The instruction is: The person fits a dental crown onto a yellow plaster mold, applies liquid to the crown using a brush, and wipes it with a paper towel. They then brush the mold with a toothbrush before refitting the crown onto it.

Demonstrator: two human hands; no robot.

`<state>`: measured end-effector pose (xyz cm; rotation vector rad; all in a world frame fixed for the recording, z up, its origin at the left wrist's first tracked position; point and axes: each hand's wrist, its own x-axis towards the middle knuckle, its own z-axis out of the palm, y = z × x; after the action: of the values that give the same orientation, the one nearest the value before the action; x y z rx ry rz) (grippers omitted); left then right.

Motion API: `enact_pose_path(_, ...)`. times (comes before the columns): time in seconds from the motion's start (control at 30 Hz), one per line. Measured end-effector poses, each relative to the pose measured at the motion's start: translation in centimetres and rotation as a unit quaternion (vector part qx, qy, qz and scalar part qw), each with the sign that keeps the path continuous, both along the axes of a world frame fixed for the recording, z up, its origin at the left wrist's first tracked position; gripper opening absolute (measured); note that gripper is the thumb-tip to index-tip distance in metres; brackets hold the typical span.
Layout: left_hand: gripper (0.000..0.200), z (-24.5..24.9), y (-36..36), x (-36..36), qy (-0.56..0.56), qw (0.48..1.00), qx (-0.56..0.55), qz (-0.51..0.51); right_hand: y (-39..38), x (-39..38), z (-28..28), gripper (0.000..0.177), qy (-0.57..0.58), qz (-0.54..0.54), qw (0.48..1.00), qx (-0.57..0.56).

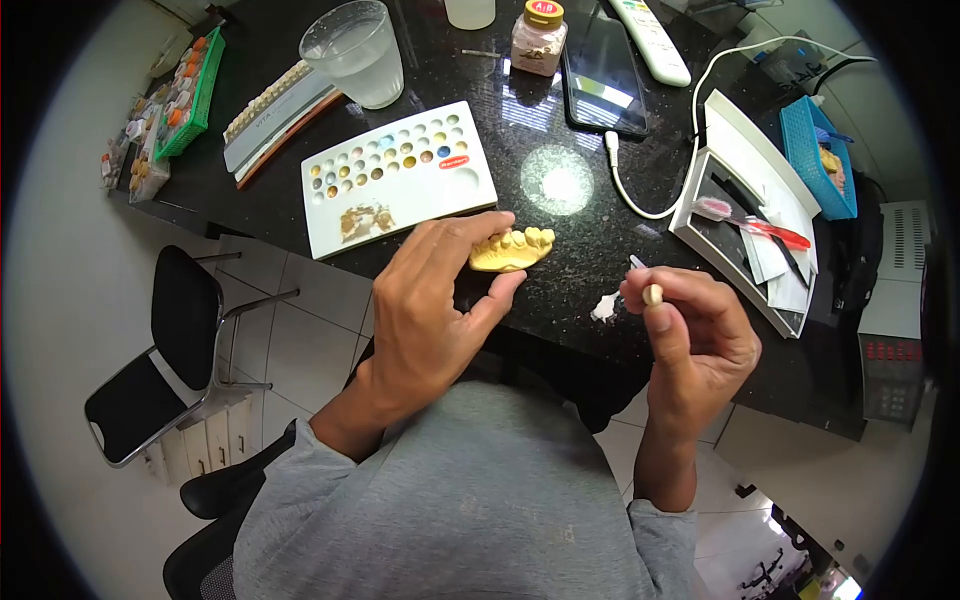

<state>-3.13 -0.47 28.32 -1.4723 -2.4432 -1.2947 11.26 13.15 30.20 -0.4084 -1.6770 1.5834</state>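
My left hand grips a yellow plaster dental model between the fingers above and the thumb below. The row of teeth on the model faces up, and my fingers cover its left end. To the right, my right hand pinches a small cream-coloured dental crown between thumb and fingertips. The crown is held apart from the model, above the table's front edge. A patch of white powder lies on the black tabletop just left of my right hand.
Behind my left hand lies a white palette with coloured wells. Farther back stand a glass of water, a shade guide, a powder jar and a phone. At right are a white cable, an open box with brushes, and a blue basket.
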Motion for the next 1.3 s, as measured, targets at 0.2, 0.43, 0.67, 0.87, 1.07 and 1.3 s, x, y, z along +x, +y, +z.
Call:
enact_pose_path(0.2,0.041,0.1,0.8,1.0,-0.14,0.969,0.192,-0.064,-0.6,-0.9,0.8,0.019,-0.03,-0.012,0.997,0.063)
enact_pose_path(0.43,0.039,-0.2,1.7,1.6,0.006,0.961,0.268,-0.066,-1.2,-1.3,0.5,0.02,-0.002,-0.038,0.99,0.139)
enact_pose_path(0.67,0.044,0.7,1.1,1.4,-0.304,0.902,0.246,-0.185,-0.4,-0.6,1.2,0.021,0.001,-0.023,0.994,0.107)
enact_pose_path(0.87,0.055,2.1,1.5,1.5,-0.634,0.72,0.206,-0.193,1.0,-0.3,2.0,0.021,-0.015,0.042,0.995,0.086)
enact_pose_path(1.07,0.051,1.5,1.8,1.9,-0.682,0.666,0.208,-0.219,1.2,-0.4,2.2,0.022,-0.032,0.066,0.989,0.129)
enact_pose_path(1.3,0.05,1.5,2.0,2.0,-0.691,0.657,0.211,-0.215,0.8,-0.2,1.2,0.022,-0.03,0.04,0.99,0.135)
